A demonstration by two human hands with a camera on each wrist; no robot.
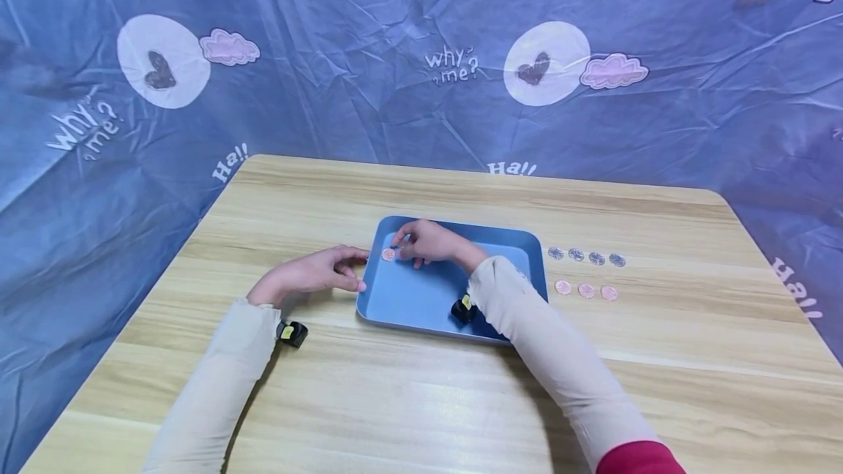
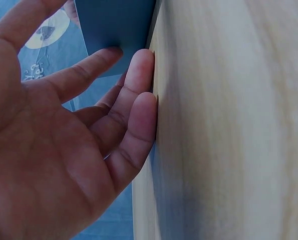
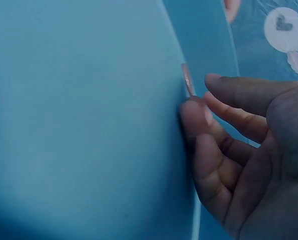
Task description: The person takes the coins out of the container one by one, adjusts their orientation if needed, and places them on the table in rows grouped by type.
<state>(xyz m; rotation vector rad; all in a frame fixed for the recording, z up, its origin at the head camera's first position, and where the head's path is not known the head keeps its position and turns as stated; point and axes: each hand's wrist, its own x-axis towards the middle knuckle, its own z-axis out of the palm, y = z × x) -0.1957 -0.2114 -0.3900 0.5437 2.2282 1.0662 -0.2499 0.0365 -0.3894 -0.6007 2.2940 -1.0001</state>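
My right hand reaches into a shallow blue tray, its fingers bent. A copper-coloured coin lies on the tray floor near the left end, right beside those fingertips. In the right wrist view the coin shows edge-on, a fingertip at its lower end; the thumb stands apart from it. My left hand is at the tray's left wall, fingers loosely bent. In the left wrist view one finger of this hand touches the tray wall, while other fingertips rest on the table.
Right of the tray, several silver-coloured coins form a row on the wooden table. Nearer me is a row of three copper-coloured coins. A blue printed cloth hangs behind the table. Black devices sit at both wrists.
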